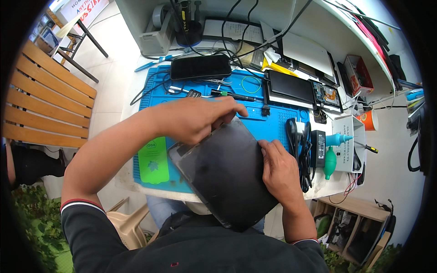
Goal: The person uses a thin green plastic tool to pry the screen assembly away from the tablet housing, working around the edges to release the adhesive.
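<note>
A dark tablet (pixel 225 175) lies tilted across the near edge of a blue work mat (pixel 255 120), its glass face up. My left hand (pixel 195 119) grips its far left edge, fingers curled over the top corner. My right hand (pixel 278 169) presses against its right edge, thumb on the rim. The tablet's near corner hangs over the table edge toward my lap.
A black phone (pixel 200 67) and another dark tablet (pixel 291 87) lie further back on the mat, with a screwdriver (pixel 233 95) between them. Black cables and a power adapter (pixel 307 150), a teal air blower (pixel 330 161), an orange cup (pixel 369 120) and a wooden bench (pixel 43 98) surround the workspace.
</note>
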A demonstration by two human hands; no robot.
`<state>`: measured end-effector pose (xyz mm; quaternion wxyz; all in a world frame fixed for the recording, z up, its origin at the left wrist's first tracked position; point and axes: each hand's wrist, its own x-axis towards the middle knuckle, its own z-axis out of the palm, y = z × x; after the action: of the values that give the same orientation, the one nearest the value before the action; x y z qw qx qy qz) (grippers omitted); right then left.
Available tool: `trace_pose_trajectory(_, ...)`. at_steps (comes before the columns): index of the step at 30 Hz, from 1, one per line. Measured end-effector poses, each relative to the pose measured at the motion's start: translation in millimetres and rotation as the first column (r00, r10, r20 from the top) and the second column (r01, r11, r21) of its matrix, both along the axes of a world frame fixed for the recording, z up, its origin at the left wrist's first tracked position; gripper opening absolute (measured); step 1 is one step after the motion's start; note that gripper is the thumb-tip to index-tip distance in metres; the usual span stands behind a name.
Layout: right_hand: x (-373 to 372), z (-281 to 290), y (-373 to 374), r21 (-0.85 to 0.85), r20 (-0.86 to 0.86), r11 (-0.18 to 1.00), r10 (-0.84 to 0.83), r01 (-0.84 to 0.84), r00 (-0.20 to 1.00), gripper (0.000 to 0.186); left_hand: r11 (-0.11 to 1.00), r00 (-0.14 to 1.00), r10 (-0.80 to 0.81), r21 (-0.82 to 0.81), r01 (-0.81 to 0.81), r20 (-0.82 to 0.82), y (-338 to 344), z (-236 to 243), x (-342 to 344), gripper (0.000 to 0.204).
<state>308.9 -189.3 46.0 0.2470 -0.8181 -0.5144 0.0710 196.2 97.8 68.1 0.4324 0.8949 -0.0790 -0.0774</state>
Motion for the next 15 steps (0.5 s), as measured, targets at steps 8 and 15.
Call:
trace_pose_trajectory(8,-0.8,2.4,1.7,0.052,-0.062,0.999,-0.006,0.009,0.998,0.019,0.944,0.929,0.329,-0.086,-0.319,0.169,20.3,9.6,-30.7,0.051)
trace_pose_trajectory(15,1.9,-1.5,-0.2,0.083,-0.082,0.997,0.007,-0.001,0.997,0.017,0.796,0.814,0.58,0.192,-0.574,0.029,-49.9,16.5,-117.8,0.044)
